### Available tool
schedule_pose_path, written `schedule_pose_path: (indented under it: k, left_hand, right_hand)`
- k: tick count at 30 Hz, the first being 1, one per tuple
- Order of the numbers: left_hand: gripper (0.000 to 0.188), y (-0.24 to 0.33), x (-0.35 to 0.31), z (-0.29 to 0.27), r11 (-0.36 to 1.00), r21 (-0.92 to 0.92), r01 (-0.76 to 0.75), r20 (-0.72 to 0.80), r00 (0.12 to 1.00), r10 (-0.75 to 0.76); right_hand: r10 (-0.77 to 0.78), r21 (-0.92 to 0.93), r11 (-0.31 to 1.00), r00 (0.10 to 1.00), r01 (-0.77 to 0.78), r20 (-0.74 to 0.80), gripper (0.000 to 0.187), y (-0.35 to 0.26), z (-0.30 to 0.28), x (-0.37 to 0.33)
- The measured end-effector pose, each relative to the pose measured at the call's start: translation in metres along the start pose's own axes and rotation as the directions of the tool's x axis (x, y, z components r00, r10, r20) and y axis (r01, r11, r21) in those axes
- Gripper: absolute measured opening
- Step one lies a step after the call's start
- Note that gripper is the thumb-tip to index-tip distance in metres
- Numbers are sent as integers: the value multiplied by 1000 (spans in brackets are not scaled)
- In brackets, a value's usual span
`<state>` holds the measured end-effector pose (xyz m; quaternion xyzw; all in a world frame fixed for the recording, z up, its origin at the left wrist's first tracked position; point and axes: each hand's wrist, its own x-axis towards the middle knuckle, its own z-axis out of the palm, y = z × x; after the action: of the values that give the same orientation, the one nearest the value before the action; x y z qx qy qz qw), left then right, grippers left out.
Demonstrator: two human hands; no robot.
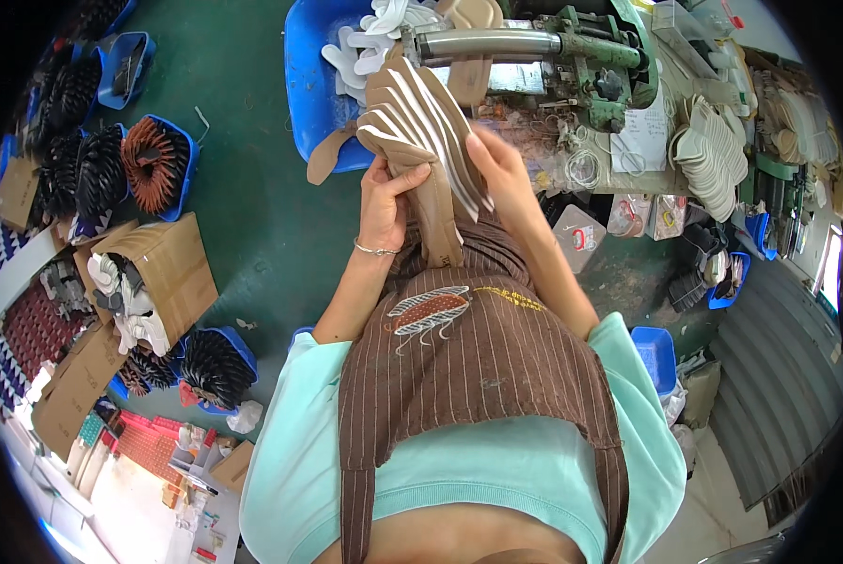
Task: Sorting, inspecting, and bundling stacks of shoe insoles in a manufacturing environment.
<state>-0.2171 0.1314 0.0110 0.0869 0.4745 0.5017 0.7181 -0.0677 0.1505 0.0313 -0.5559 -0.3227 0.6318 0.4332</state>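
Observation:
In front of my apron, I hold a fanned stack of tan insoles [412, 155] with white undersides. My left hand [384, 205] is closed round the stack's left side, its thumb pressed on the top tan face. On the other side, my right hand [502, 174] grips the edge of the outer insoles with bent fingers, partly hidden behind them. Another tan piece [332, 155] juts out left of the stack, over the rim of a blue bin [310, 117]. White insole-shaped pieces [357, 61] lie in that bin.
Beyond the stack stands a green machine with a metal roller [487, 43]. A worktable to its right bears scissors [628, 155] and a pile of pale insoles [708, 155]. Blue bins of dark soles [99, 169] and a cardboard box [172, 273] stand on the left floor.

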Motion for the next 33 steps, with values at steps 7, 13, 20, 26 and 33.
schedule_pose_path:
  k: [7, 13, 20, 26, 33]
  left_hand:
    - [49, 0, 0, -2, 999, -19, 28, 17, 999, -28]
    - [47, 2, -3, -3, 1000, 8, 9, 3, 1000, -9]
    - [47, 1, -6, 3, 999, 29, 24, 14, 1000, -25]
    - [48, 3, -7, 12, 994, 108, 9, 41, 999, -14]
    - [52, 0, -8, 15, 996, 95, 4, 73, 997, -11]
  right_hand:
    - [33, -20, 999, 959, -40, -280, 31, 29, -58, 50]
    - [36, -187, 982, 999, -28, 40, 33, 16, -15, 0]
    - [25, 27, 999, 940, -16, -339, 31, 38, -48, 27]
    - [168, 154, 972, 983, -177, 69, 30, 23, -13, -5]
    - [133, 139, 986, 944, -94, -301, 28, 17, -36, 35]
